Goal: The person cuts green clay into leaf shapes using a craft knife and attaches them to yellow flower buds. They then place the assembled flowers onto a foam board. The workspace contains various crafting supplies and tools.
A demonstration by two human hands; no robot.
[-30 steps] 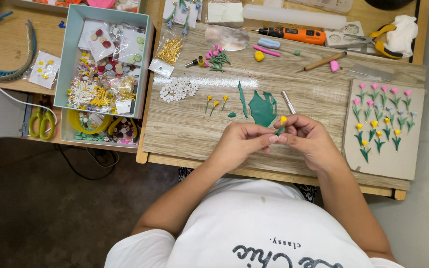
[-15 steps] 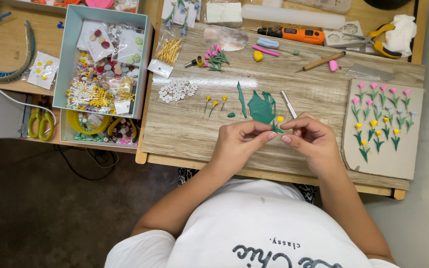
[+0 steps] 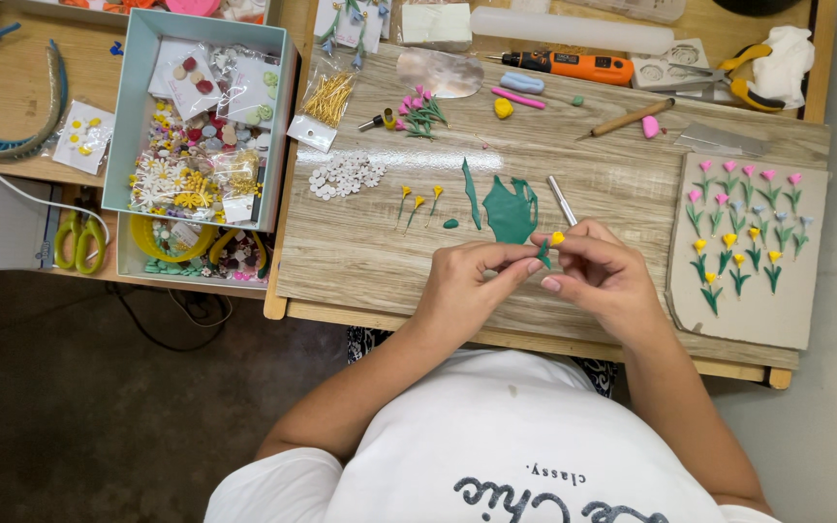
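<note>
1. The left hand [image 3: 462,291] and right hand [image 3: 601,274] meet over the desk [image 3: 360,252], both pinching one tiny clay flower [image 3: 551,244] (yellow bud, green stem) just below the green clay sheet [image 3: 509,208].
2. Left of that sheet lie three finished yellow flowers [image 3: 418,201]; a metal tool [image 3: 562,199] lies to its right.
3. Farther right, a cardboard panel [image 3: 743,310] carries about twenty flowers in pink, pale blue and yellow.
4. Far left, a blue box [image 3: 138,107] holds bagged daisies and beads (uncountable).
</note>
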